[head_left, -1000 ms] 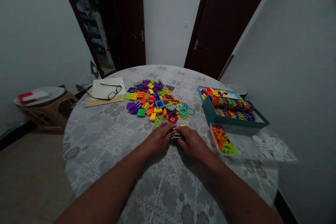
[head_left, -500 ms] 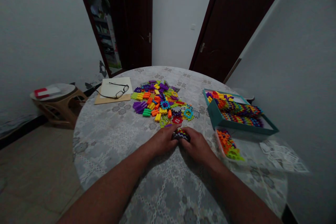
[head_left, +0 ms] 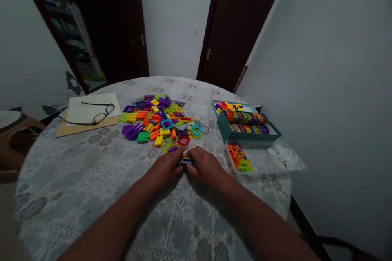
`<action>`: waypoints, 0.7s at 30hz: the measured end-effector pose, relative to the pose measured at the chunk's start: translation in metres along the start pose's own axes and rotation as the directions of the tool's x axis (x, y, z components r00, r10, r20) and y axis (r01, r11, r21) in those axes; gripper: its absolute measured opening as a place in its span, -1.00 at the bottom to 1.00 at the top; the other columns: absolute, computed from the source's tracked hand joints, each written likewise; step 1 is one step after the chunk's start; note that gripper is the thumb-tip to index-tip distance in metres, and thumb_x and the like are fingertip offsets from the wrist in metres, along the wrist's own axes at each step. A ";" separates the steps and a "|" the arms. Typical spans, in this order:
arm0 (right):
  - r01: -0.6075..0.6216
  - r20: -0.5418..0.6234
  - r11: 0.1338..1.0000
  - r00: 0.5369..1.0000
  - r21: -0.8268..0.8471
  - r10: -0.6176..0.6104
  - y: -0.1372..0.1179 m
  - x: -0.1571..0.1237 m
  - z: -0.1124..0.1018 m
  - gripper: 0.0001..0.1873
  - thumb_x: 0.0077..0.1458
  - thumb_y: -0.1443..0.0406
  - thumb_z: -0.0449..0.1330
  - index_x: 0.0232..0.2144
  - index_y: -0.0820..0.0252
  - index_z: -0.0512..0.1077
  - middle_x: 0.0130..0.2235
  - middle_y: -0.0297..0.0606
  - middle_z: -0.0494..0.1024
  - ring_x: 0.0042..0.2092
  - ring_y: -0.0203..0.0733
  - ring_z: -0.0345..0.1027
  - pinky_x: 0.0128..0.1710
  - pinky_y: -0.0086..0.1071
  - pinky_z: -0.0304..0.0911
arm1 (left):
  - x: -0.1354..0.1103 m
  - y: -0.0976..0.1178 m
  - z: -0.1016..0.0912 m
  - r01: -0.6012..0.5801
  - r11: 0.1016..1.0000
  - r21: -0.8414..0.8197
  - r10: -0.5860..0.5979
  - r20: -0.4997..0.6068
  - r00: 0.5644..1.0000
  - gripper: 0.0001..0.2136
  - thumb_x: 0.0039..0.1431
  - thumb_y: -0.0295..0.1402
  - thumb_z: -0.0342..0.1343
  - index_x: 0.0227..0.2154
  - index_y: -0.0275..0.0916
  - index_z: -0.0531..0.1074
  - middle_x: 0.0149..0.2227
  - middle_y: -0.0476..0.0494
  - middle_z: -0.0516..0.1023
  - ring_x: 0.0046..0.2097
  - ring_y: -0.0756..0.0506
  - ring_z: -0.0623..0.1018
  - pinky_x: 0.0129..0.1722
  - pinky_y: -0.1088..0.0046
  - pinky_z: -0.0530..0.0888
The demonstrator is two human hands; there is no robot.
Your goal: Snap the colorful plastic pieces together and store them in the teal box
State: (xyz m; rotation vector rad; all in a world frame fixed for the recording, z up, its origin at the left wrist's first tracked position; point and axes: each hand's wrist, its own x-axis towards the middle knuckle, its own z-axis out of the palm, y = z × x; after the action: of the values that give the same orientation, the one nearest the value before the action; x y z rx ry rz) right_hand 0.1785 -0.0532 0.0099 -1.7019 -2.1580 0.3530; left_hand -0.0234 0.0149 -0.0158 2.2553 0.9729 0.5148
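Note:
Between my two hands, low over the near middle of the table, is a small multicoloured block of interlocking plastic pieces (head_left: 185, 160), with dark, yellow and red rows showing. My left hand (head_left: 167, 167) closes on its left side, and my right hand (head_left: 203, 165) grips its right side. Fingers cover much of it. Just beyond the hands lies a heap of loose plastic building pieces (head_left: 150, 126) in purple, orange, yellow, green and blue. A red square piece (head_left: 183, 140) rests at the heap's near edge, close to my fingertips.
A teal box (head_left: 228, 129) at the right holds rows of coloured pieces. Before it sits a clear plastic tub (head_left: 231, 159) of orange and green pieces, beside a bag of white cards (head_left: 284, 157). Eyeglasses (head_left: 99, 117) lie on paper (head_left: 75, 108) at the left.
The whole view has swung to the right, so the table and everything on it appear further left. Both hands keep hold of the block, with a slight shift of the fingers.

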 end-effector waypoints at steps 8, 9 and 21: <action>-0.116 -0.101 0.992 0.988 0.041 0.119 0.001 -0.003 -0.042 -0.83 0.26 0.26 0.34 -0.11 0.11 0.48 -0.09 -0.17 0.66 -0.08 -0.04 0.51 -0.08 -0.26 0.33 | 0.004 -0.007 -0.011 0.007 0.990 -0.144 -0.013 -0.043 0.999 -0.36 0.35 -0.08 0.20 0.44 -0.14 0.38 0.18 -0.32 0.71 0.08 -0.31 0.74 0.15 0.09 0.64; -0.138 -0.159 0.988 0.976 0.064 0.146 0.007 -0.005 -0.057 -0.84 0.27 0.26 0.33 -0.10 0.10 0.49 -0.11 -0.20 0.67 -0.10 -0.06 0.52 -0.08 -0.28 0.33 | 0.005 -0.007 -0.012 0.020 0.989 -0.147 -0.028 -0.048 0.998 -0.36 0.36 -0.05 0.18 0.43 -0.16 0.38 0.16 -0.34 0.71 0.06 -0.30 0.74 0.13 0.10 0.64; -0.855 -0.524 0.509 0.478 -0.096 0.704 0.238 -0.019 -0.233 -0.59 0.25 0.17 0.30 0.05 0.27 0.66 0.03 0.04 0.73 0.07 0.08 0.60 -0.01 -0.29 0.39 | 0.006 -0.011 -0.010 0.028 0.997 -0.070 -0.025 0.037 0.999 -0.43 0.37 -0.01 0.12 0.34 -0.12 0.47 0.11 -0.28 0.76 0.09 -0.34 0.73 0.22 0.04 0.59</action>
State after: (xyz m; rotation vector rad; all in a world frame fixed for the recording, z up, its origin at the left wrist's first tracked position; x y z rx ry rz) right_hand 0.4925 -0.0219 0.1192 -2.6403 -0.9938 -0.2101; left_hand -0.0303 0.0293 -0.0154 2.1785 0.9508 0.4879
